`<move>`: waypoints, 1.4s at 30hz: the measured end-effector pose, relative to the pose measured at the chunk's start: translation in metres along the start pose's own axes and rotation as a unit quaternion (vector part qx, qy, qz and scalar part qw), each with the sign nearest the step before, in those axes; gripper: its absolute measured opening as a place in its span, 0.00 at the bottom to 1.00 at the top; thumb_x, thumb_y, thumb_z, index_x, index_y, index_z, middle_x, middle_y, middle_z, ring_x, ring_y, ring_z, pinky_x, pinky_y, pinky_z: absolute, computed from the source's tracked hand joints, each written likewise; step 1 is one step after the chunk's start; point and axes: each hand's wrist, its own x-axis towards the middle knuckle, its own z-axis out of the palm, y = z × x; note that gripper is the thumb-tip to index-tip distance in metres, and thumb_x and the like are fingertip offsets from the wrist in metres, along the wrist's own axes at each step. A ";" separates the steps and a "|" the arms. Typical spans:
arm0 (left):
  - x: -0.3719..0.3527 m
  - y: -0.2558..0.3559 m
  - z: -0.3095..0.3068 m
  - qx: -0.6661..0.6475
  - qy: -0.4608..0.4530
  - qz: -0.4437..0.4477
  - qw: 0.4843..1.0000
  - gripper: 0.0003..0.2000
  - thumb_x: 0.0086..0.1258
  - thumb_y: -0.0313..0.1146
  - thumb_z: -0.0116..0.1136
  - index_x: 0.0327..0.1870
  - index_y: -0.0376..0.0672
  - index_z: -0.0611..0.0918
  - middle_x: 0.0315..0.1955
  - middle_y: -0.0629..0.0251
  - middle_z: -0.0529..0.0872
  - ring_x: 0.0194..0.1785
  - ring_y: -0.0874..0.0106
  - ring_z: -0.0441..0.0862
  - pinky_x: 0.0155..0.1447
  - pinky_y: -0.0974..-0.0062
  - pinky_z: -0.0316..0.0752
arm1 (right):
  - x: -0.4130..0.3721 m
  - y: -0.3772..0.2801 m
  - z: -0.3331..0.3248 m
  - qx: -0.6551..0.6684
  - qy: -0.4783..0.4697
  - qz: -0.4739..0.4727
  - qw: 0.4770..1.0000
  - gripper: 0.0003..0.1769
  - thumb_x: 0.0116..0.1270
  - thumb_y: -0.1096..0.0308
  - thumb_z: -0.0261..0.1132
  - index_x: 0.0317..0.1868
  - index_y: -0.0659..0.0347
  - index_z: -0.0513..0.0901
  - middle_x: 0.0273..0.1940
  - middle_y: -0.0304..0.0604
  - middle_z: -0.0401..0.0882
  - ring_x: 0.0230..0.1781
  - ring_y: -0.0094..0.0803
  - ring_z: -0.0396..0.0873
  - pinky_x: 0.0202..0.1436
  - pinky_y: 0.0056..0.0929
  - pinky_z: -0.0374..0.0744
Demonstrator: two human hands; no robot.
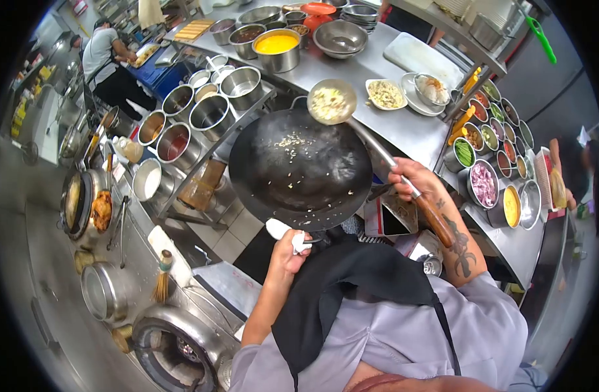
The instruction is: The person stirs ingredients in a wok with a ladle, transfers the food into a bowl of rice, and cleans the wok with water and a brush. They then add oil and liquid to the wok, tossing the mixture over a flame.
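Observation:
A large black wok (299,189) is lifted in the middle, with pale food bits on its inside and some steam. My left hand (289,251) is closed round its handle through a white cloth (280,232). In my right hand (414,179) is a long ladle with a wooden grip (436,222). The ladle's bowl (332,102), full of pale chopped food, is at the wok's far rim. Right of the bowl, a white dish of similar food (386,95) stands on the steel counter.
Steel pots of sauces (175,142) stand at the left. A burner (182,356) is at lower left, and a brush (162,277) lies near it. Ingredient tubs (483,186) line the right counter. Another person (105,55) works at far upper left.

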 end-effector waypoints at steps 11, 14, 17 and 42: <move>-0.014 0.019 0.022 0.044 -0.008 0.052 0.998 0.06 0.63 0.32 0.49 0.31 0.39 0.75 0.23 0.64 0.77 0.24 0.74 0.74 0.22 0.78 0.66 | 0.003 -0.058 -0.079 -0.324 0.207 -0.249 0.889 0.24 0.64 0.72 0.56 0.60 0.71 0.68 0.20 0.31 0.66 0.10 0.19 0.66 0.13 0.21 0.66; -0.019 0.021 0.029 0.023 -0.003 0.043 0.999 0.06 0.63 0.31 0.49 0.31 0.39 0.76 0.23 0.63 0.77 0.24 0.73 0.74 0.22 0.77 0.66 | 0.024 -0.051 -0.103 -0.314 0.219 -0.276 0.881 0.22 0.64 0.69 0.57 0.57 0.71 0.71 0.19 0.31 0.64 0.10 0.19 0.65 0.14 0.20 0.65; -0.017 0.022 0.024 0.015 -0.002 0.038 0.999 0.06 0.62 0.31 0.50 0.30 0.39 0.75 0.23 0.63 0.77 0.25 0.73 0.74 0.22 0.77 0.66 | 0.057 -0.040 -0.134 -0.317 0.224 -0.199 0.900 0.05 0.60 0.72 0.55 0.32 0.66 0.70 0.17 0.36 0.67 0.11 0.25 0.68 0.13 0.27 0.68; -0.012 0.027 0.058 0.003 0.040 0.021 0.999 0.10 0.62 0.36 0.48 0.34 0.36 0.74 0.24 0.67 0.75 0.22 0.76 0.69 0.22 0.81 0.65 | 0.063 -0.014 -0.168 -0.582 0.380 -0.352 0.627 0.28 0.62 0.75 0.57 0.63 0.70 0.66 0.36 0.58 0.78 0.36 0.51 0.79 0.41 0.45 0.77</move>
